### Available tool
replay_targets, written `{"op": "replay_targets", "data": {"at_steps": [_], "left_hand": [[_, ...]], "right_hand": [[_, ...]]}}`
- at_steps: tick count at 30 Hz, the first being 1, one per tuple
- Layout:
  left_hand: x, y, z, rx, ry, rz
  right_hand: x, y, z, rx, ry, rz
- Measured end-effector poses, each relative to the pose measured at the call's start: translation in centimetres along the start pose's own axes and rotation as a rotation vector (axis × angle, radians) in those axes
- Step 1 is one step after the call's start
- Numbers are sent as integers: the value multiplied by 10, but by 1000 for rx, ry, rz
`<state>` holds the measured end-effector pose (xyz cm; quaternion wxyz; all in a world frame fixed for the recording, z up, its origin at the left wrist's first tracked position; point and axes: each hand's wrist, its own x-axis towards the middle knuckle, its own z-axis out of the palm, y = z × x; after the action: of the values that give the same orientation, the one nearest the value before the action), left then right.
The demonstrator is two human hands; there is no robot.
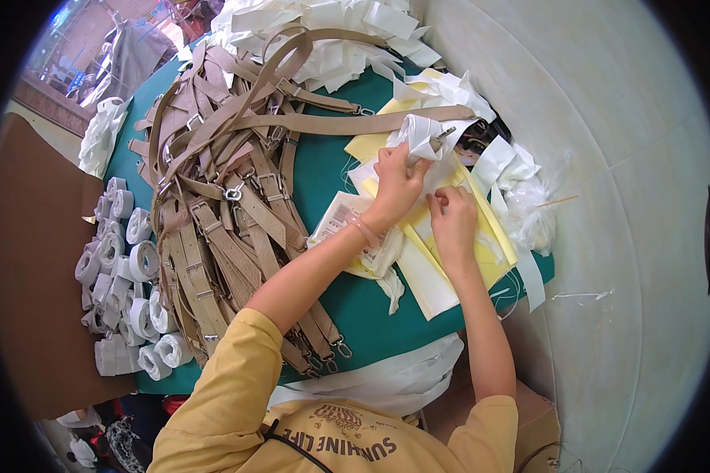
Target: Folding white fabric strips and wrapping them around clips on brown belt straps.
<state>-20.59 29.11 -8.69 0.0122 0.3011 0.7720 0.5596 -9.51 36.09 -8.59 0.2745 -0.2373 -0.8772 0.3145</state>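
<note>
So the thing you're working on is that white bundle [415, 132], off to the right of the pile of tan straps [237, 197]. Your left hand [402, 177] has it pinched pretty snugly, thumb and fingers closed round the near side, with a metal clasp [443, 134] poking out. Your right hand [454, 217] is further from the pile, fingers curled in with the thumb tucked close. Honestly can't tell if there's anything between those fingertips.

Looks to me like you're wrapping or securing that roll. If so, I'd hold the layers flat with the left thumb, let the right hand pull any loose edge snug, and smooth it from the middle outward. Watch that clasp, it could snag or tear the wrap. A long strap [347, 123] also runs from the pile to behind the bundle, so I'd nudge it aside before it gets caught.

Containers: there's a white packet [347, 214] just right of the pile, label facing up, with the contents too unclear to call. The clear plastic bag [531, 214] is well right of the pile, crumpled, with something pale in or behind it. The cardboard box [536, 410] sits lower right of the pile, below the green worktop [323, 165]; your arm and shirt block most of it, so no idea what's inside.
</note>
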Motion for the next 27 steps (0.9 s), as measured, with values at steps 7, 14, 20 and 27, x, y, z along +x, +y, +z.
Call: {"op": "replay_targets", "data": {"at_steps": [7,14,20,27], "left_hand": [[0,-4,1,42,3,61],[14,40,-17,-14,79,121],[-27,84,55,32,5,480],[-43,71,118,52,-156,569]], "right_hand": [[-9,-15,-17,423,87,222],[-52,-15,-102,683,169,339],[-99,-18,-149,1096,157,374],[-176,-16,-151,876,-86,241]]}}
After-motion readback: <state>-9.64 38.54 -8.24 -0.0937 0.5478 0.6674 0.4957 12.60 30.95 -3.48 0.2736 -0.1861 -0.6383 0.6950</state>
